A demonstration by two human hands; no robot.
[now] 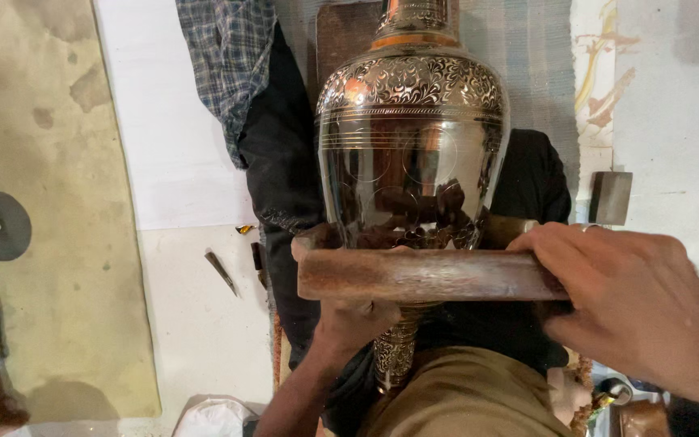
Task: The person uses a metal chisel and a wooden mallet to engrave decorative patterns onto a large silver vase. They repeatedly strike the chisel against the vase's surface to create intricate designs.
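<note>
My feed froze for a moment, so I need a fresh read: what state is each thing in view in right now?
Engraved silver-coloured metal vase: lying lengthwise, polished belly up.
Brown wooden block: laid across the vase, gripped.
Right hand: closed on the block's end.
Left hand: under the block, grip hidden.
Small dark pointed tool: lying loose on the floor.
</note>
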